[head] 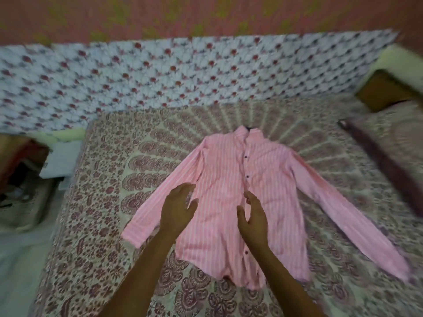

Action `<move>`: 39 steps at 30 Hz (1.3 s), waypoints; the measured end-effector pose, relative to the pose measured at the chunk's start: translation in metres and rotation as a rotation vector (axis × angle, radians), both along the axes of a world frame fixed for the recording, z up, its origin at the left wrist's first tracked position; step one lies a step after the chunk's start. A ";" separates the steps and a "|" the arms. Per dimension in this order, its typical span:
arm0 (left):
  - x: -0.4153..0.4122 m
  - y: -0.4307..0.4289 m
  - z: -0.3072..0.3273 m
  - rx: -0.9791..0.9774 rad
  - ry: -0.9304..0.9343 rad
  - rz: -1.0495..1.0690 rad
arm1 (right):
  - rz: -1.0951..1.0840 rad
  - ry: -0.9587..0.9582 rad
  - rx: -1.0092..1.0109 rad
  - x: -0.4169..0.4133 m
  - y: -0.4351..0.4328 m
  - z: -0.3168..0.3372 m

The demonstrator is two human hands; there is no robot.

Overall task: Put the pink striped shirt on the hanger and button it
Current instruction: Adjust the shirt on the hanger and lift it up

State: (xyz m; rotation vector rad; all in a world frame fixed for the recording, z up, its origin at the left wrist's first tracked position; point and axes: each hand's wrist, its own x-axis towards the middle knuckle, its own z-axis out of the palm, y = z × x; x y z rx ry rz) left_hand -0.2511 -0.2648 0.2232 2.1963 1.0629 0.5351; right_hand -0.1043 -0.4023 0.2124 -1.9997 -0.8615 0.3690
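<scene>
The pink striped shirt [270, 186] lies flat and face up on the bed, collar away from me and both sleeves spread out. Dark buttons run down its front placket. A small dark tip of the hanger [249, 127] pokes out at the collar; the rest of it is hidden under the cloth. My left hand [177, 208] hovers over the shirt's left half with fingers spread and holds nothing. My right hand [253, 216] is beside the placket at mid-chest, fingers straight and empty. The frame is blurred by motion.
The bed carries a maroon and cream patterned bedsheet [109, 220]. A floral cloth [160, 74] covers the far side against the pink wall. A pillow [386, 143] lies at the right. Clutter and a white box [59, 163] sit off the bed's left edge.
</scene>
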 end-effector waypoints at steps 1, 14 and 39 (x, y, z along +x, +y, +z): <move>0.013 0.000 0.003 0.011 -0.006 -0.021 | -0.015 -0.002 0.007 0.013 -0.004 0.005; 0.209 0.004 0.023 0.064 0.035 -0.015 | -0.024 -0.053 0.033 0.208 0.010 0.025; 0.429 0.260 -0.195 0.020 0.429 0.076 | 0.265 -0.322 -0.550 0.408 0.255 -0.193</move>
